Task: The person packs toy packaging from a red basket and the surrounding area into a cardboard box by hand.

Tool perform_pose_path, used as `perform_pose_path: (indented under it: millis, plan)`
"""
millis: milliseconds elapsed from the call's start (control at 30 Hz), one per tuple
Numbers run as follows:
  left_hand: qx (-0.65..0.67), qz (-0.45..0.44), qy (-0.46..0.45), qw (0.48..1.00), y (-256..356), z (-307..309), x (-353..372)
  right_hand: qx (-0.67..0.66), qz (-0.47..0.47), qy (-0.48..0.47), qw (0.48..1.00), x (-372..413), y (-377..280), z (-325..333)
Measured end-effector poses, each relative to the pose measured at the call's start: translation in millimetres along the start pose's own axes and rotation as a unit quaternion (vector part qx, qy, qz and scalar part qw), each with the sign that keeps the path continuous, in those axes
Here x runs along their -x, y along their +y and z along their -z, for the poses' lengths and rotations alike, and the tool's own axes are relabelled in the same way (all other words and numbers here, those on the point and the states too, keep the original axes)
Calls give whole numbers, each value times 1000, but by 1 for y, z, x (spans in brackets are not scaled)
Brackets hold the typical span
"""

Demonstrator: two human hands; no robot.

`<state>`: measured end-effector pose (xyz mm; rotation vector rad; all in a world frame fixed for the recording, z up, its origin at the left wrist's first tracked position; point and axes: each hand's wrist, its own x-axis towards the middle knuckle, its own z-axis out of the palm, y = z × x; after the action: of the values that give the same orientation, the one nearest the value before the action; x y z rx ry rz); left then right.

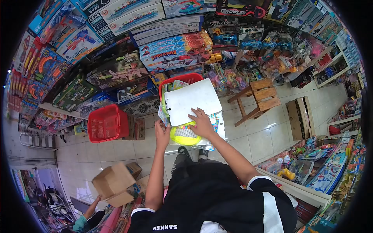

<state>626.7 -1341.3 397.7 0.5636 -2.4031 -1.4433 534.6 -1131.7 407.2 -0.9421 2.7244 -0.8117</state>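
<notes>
My left hand [162, 134] is at the left side of a stack of packaged toys, its fingers and thumb closed on the edge of a colourful plastic-wrapped pack [162, 115]. My right hand [202, 123] lies with fingers spread on the lower edge of a white board [192, 101], which covers much of the stack. Below the board shows a yellow-green toy [185, 136] with white keys, in clear wrapping. A red basket [186, 77] stands behind the stack, partly hidden by the board. What supports the stack is hidden.
Another red basket [103, 126] stands at left beside cardboard. A wooden stool [265, 95] and an upright carton [300, 118] are at right. Shelves of boxed toys [176, 48] line the wall ahead. At lower left, another person's hand [97, 200] touches an open cardboard box [113, 182].
</notes>
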Motion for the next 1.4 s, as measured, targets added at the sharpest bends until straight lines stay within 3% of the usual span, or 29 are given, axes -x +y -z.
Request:
perform_pose_path:
  millis: [233, 300, 333, 400, 500, 633, 767, 833, 967, 1033, 1133, 1233, 1300, 1367, 1400]
  plan:
    - [-65, -128, 99, 985, -3, 1, -7, -29, 12, 37, 999, -5, -9, -13]
    - [22, -71, 82, 994, 0, 1, -11, -34, 34, 36, 998, -8, -18, -20]
    - [24, -71, 81, 994, -6, 1, -14, -33, 35, 39, 998, -11, -24, -24]
    - [5, -90, -6, 996, -14, 3, -19, -37, 34, 42, 998, -18, -36, -30]
    - [43, -50, -52, 996, -18, 11, -18, -93, 30, 44, 994, -26, -58, -38]
    - [63, -83, -85, 991, -18, 23, -22, -157, 56, 54, 984, -34, -80, -58]
    - [43, -90, -88, 991, -23, 35, -21, -195, 30, 81, 977, -39, -94, -74]
    - [78, -55, -121, 988, -24, 43, -20, -219, -16, 85, 972, -39, -101, -75]
    - [122, -41, -156, 979, -29, 59, -18, -242, -19, 143, 959, -36, -128, -67]
    - [139, -34, -155, 978, -40, 69, -12, -261, -9, 155, 953, -35, -144, -66]
    - [150, 8, -156, 976, -65, 86, -3, -164, 99, 161, 968, -35, -158, -79]
    - [110, 27, -127, 985, -106, 101, 16, -166, 127, 41, 977, -34, -163, -116]
    - [125, 88, -126, 980, -147, 106, 35, -141, 118, -32, 982, -29, -157, -144]
    - [118, 135, -85, 980, -198, 108, 65, 81, 67, -182, 978, -27, -151, -160]
    - [44, 198, -79, 976, -225, 108, 87, 173, 34, -279, 944, -32, -154, -162]
